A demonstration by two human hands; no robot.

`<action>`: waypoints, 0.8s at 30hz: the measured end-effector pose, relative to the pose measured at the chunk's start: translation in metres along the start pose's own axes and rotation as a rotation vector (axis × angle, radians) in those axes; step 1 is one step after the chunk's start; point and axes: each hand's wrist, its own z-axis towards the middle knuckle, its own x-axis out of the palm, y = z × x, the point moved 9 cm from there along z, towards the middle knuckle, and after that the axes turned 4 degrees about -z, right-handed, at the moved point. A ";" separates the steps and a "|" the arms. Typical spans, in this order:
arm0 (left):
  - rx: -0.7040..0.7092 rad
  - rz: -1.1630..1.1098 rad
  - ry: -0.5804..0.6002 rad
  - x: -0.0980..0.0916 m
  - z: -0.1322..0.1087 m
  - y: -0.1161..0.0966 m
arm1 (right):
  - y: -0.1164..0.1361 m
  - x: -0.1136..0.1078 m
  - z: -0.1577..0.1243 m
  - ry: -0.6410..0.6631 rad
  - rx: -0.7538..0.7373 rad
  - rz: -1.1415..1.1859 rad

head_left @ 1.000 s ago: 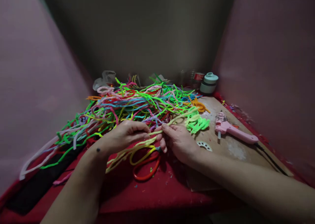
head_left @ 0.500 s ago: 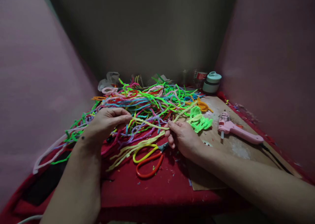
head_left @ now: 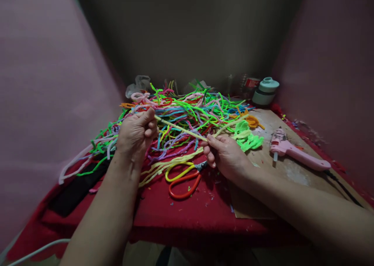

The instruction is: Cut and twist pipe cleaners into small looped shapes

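Observation:
A pale yellow pipe cleaner (head_left: 181, 128) runs taut and slanting between my two hands. My left hand (head_left: 140, 127) pinches its upper left end, fingers curled. My right hand (head_left: 223, 149) grips it lower down between thumb and fingers, and its other end sticks out to the upper right. Below my right hand lie scissors (head_left: 184, 185) with one yellow and one red handle, their blades partly hidden by that hand. More pale yellow pipe cleaners (head_left: 166, 164) lie loosely beside the scissors. Behind both hands spreads a heap of many-coloured pipe cleaners (head_left: 187, 110).
A pink glue gun (head_left: 298, 151) with a black cord rests on a brown board (head_left: 263, 203) at right. Bright green fuzzy pieces (head_left: 248, 139) lie on the board's left side. A pale teal lidded container (head_left: 265, 90) stands behind. Red cloth (head_left: 210, 215) covers the table.
My left hand has risen and turned, pulling the pipe cleaner into a straighter, steeper line. My right hand still grips it. The view has shifted slightly left.

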 end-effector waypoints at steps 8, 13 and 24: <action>0.017 -0.064 0.076 0.008 -0.003 0.000 | 0.008 -0.007 0.001 -0.048 -0.024 0.028; -0.002 -0.200 0.149 0.017 -0.005 0.000 | 0.007 -0.007 0.001 -0.048 -0.028 0.033; -0.096 -0.241 0.142 0.028 -0.015 0.006 | -0.005 -0.004 0.003 -0.030 0.022 0.003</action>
